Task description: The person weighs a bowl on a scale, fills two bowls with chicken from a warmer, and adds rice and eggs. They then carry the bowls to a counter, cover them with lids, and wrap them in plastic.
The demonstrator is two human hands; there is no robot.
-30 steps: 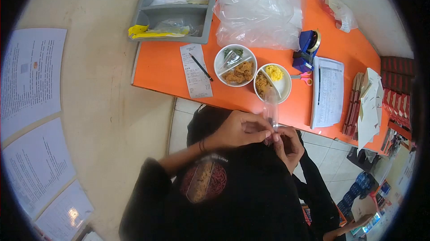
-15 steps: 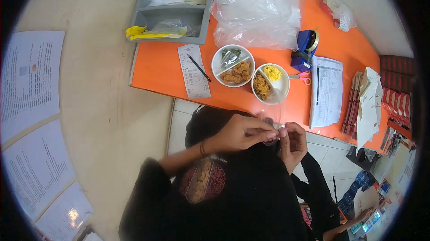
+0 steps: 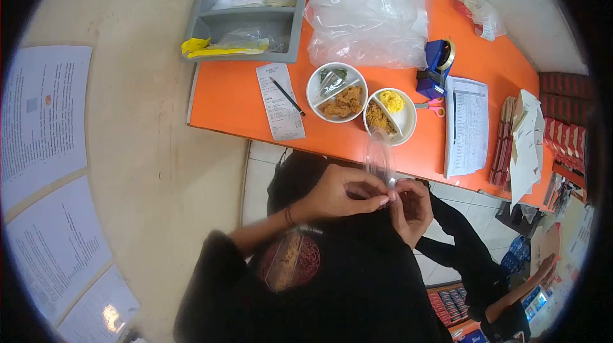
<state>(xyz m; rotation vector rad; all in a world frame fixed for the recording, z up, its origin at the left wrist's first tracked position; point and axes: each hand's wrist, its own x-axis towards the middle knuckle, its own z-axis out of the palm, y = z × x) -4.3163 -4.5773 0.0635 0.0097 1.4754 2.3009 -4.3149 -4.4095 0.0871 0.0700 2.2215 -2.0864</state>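
My left hand [image 3: 348, 195] and my right hand [image 3: 412, 209] meet fingertip to fingertip in front of my dark top. Between them they pinch the lower edge of a clear plastic lid [image 3: 379, 155], which stands upright above the fingers. Just beyond the lid, a round white bowl [image 3: 407, 134] holds yellow shreds and brown crumbly food on either side of a divider. To its left, another divided white bowl [image 3: 311, 94] contains fried pieces [image 3: 345, 102], something green and a small clear packet [image 3: 329, 82].
Left of the bowls lie a receipt [image 3: 274, 97] and a black pencil [image 3: 287, 96]. Behind are a grey tray [image 3: 250, 21] and plastic bags [image 3: 364, 17]. A blue tape dispenser [image 3: 434, 72], scissors [image 3: 437, 108] and papers [image 3: 466, 129] sit rightward. Another person's arm [image 3: 520, 292] shows lower right.
The clear lid has tipped upright and shows more plainly between my hands. Both hands have shifted slightly. The other person's arm at the lower right has moved up and right.
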